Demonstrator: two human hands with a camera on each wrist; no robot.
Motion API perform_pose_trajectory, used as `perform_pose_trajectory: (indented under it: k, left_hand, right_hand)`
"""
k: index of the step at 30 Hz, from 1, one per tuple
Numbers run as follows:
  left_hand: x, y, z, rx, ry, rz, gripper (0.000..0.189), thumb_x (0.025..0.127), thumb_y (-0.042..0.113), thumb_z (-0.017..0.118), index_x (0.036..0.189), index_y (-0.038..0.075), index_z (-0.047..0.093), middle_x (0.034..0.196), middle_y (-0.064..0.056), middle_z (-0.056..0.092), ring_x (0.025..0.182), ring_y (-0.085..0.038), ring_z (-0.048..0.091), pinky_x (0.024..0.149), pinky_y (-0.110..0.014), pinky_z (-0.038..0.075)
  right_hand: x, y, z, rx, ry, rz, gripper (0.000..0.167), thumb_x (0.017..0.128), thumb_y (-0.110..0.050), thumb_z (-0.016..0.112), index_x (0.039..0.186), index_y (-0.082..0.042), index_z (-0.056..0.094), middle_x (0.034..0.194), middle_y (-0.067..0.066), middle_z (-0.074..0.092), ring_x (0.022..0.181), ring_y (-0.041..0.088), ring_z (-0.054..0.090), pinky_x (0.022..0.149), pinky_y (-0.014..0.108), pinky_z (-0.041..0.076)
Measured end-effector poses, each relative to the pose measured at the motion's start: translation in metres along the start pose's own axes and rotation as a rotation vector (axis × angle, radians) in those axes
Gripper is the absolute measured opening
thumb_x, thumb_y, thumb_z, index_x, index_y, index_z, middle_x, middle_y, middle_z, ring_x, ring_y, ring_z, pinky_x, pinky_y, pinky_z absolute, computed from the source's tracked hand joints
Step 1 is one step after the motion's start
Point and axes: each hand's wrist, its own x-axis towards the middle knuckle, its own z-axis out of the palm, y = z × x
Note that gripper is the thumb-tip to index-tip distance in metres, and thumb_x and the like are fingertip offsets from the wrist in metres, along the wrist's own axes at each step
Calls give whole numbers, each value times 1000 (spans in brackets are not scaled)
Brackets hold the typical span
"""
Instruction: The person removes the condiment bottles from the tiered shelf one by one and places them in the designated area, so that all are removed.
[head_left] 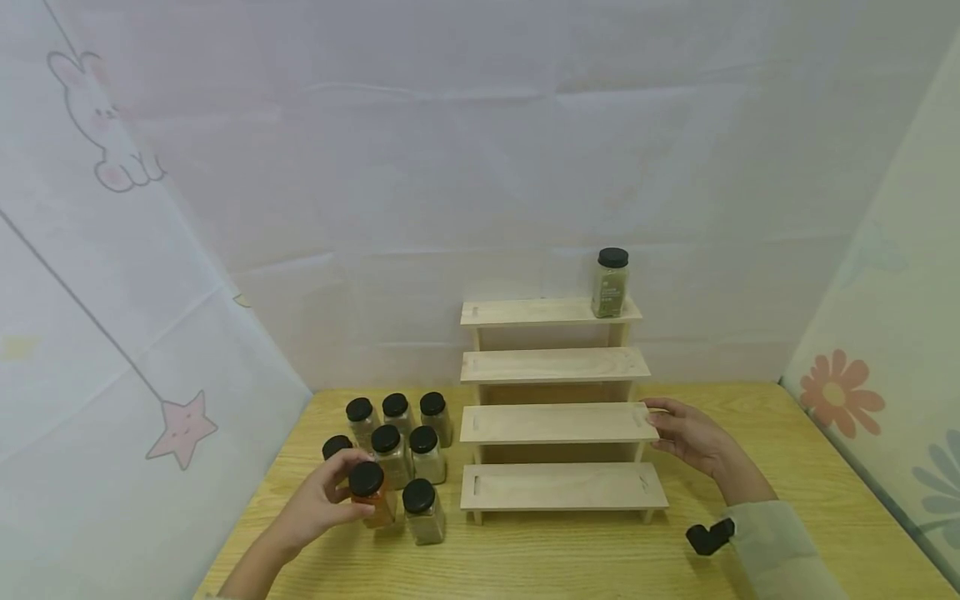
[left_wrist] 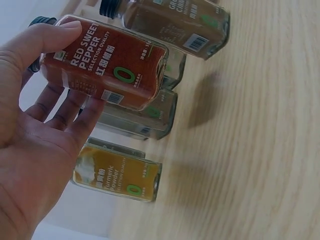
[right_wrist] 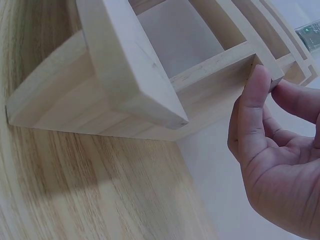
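My left hand (head_left: 317,507) grips a jar of red sweet pepper powder (left_wrist: 107,62) with a black lid, thumb on one side and fingers on the other. In the left wrist view the jar is apart from the tabletop. Around it stand several more black-lidded spice jars, among them a turmeric jar (left_wrist: 120,172) and a brown-filled jar (left_wrist: 175,22). My right hand (head_left: 693,439) pinches the right end of the second-lowest step of a four-tier wooden rack (head_left: 558,423). In the right wrist view, thumb and fingers (right_wrist: 254,107) meet at that board's corner.
One green-filled jar (head_left: 610,287) stands on the right of the rack's top step. A black bent piece (head_left: 709,537) sits by the right sleeve (head_left: 780,546). The wooden table (head_left: 555,562) borders a patterned cloth backdrop (head_left: 420,167) behind and at both sides.
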Motion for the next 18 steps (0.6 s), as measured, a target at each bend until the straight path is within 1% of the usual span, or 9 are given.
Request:
perform_pose_trajectory:
  k: [3,9,14,18]
  left_hand:
    - [-1,-4,1,-2,10,-25,62,85,-1,78,138,-6,45,126,-2,60,112,-9,59,92,-27,51]
    - [-3,-12,3,-8,13,-22,62,84,-1,79,137,-4,46,126,-1,61,113,-7,58,92,-26,50]
    - [-4,-17,5,-17,9,-31,61,84,-1,79,136,-3,47,125,-4,61,112,-9,59,93,-27,51]
    - [-5,-19,6,-16,3,-34,61,84,-1,79,136,-4,47,123,-6,62,111,-11,61,92,-29,52]
  right_hand:
    - [1,0,0,-4,-1,-4,70,105,-17,57,158,3,17,116,6,41,78,7,56,79,27,57]
    - [1,1,0,13,-2,-4,68,105,-16,57,158,3,19,109,4,44,76,7,55,78,27,57]
    - [0,1,0,25,-3,-6,68,105,-15,57,158,3,19,105,3,45,76,7,55,78,27,57]
    - [0,2,0,26,-3,-8,68,105,-15,57,157,4,19,106,3,45,76,7,55,77,26,57]
